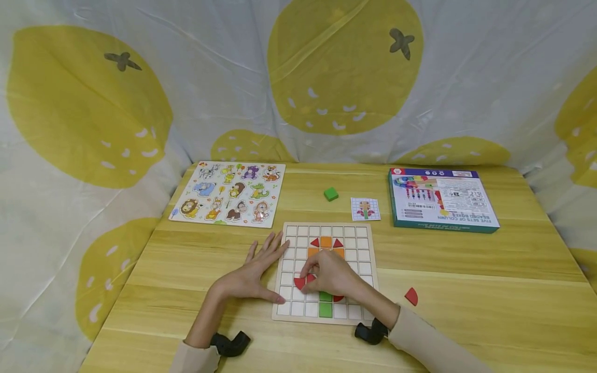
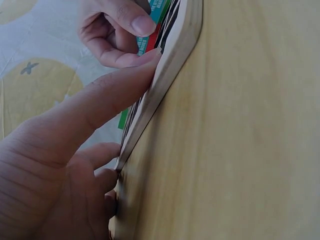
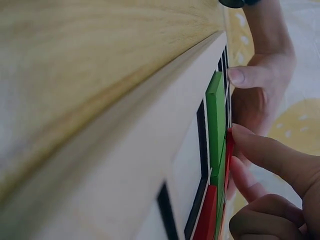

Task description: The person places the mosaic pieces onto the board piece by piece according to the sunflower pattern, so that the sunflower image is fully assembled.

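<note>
A square wooden grid board [image 1: 286, 265] lies on the table, with orange squares [image 1: 326, 242], red triangles [image 1: 338, 243] and green squares [image 1: 325, 310] set in its cells. My right hand [image 1: 332, 273] reaches over it and pinches a red quarter-circle piece [image 1: 299, 283] between thumb and fingers at a left-hand cell. Another red piece shows beside it, partly covered by the hand. With fingers spread, my left hand [image 1: 249, 277] rests along the board's left edge; its thumb [image 2: 115, 92] touches the rim. Part of the pattern is hidden beneath my right hand.
A small pattern card [image 1: 366, 209] and a green block [image 1: 330, 194] lie behind the board. A loose red quarter-circle [image 1: 411, 296] sits to its right. An animal puzzle [image 1: 228, 194] is at back left, a flat box [image 1: 442, 200] at back right.
</note>
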`<state>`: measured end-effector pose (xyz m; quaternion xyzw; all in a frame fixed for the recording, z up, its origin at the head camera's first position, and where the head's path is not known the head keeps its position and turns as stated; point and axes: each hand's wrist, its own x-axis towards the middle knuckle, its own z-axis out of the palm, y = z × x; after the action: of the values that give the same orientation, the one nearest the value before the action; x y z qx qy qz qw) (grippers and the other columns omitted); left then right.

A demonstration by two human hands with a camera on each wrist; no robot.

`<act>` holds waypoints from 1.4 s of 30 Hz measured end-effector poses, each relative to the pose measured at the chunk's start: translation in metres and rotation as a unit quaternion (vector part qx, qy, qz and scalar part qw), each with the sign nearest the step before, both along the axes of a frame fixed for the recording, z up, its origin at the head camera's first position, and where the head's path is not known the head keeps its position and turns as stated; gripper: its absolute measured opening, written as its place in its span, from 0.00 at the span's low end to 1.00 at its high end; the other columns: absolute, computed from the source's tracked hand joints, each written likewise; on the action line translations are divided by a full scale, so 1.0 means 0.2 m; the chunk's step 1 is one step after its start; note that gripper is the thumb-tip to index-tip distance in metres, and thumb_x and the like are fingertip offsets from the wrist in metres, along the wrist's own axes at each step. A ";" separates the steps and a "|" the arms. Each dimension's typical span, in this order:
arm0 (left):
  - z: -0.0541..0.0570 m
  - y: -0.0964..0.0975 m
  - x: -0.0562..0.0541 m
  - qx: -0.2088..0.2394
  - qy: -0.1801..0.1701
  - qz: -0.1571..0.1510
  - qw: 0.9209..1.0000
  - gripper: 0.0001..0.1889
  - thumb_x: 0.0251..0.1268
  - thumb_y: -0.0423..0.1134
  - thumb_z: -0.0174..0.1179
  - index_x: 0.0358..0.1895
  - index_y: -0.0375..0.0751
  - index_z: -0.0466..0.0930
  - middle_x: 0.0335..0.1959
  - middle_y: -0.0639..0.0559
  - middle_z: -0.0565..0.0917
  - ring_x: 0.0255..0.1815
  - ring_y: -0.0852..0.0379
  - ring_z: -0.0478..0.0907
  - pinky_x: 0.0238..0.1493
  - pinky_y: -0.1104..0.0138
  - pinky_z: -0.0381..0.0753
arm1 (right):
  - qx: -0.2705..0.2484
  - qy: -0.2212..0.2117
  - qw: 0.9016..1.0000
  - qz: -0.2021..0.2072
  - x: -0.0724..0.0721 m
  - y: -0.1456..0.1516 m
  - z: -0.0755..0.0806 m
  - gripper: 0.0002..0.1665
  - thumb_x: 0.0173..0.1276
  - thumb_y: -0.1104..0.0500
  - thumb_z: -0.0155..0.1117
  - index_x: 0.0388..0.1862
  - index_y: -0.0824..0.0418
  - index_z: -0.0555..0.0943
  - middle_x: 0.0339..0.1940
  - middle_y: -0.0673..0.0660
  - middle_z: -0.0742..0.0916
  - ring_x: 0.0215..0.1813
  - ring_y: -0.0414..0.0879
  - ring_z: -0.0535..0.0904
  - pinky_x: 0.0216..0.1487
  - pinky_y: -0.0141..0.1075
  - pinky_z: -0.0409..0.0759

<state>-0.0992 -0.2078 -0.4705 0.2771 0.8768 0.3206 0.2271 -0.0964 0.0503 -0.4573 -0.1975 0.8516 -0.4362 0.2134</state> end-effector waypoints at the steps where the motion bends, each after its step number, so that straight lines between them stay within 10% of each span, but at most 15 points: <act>1: 0.00 0.00 0.00 0.000 0.000 0.000 1.000 0.66 0.50 0.56 0.80 0.86 0.46 0.41 0.87 0.44 0.30 0.87 0.39 0.21 0.80 0.36 0.18 | 0.000 -0.001 1.000 0.001 0.00 0.00 0.00 0.11 0.51 0.60 0.86 0.31 0.58 0.90 0.11 0.45 0.70 0.19 0.38 0.63 0.20 0.27 0.55; 15: 0.01 0.00 0.00 0.001 0.002 -0.003 1.000 0.66 0.51 0.56 0.80 0.86 0.46 0.41 0.87 0.44 0.30 0.87 0.39 0.21 0.80 0.36 0.18 | -0.017 -0.041 0.994 0.103 -0.07 0.00 0.01 0.17 0.56 0.69 0.80 0.44 0.57 0.91 0.11 0.46 0.65 0.15 0.40 0.59 0.19 0.28 0.57; 42: 0.00 0.00 0.00 -0.002 0.007 -0.003 1.000 0.67 0.50 0.56 0.80 0.86 0.46 0.42 0.87 0.45 0.30 0.87 0.40 0.22 0.81 0.36 0.18 | -0.008 -0.052 0.992 0.112 -0.12 -0.03 0.00 0.13 0.55 0.69 0.80 0.36 0.54 0.90 0.12 0.46 0.67 0.17 0.39 0.60 0.20 0.29 0.59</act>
<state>-0.0983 -0.2088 -0.4711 0.2819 0.8782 0.3161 0.2222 -0.1213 0.0436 -0.4567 -0.2705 0.8085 -0.4260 0.3029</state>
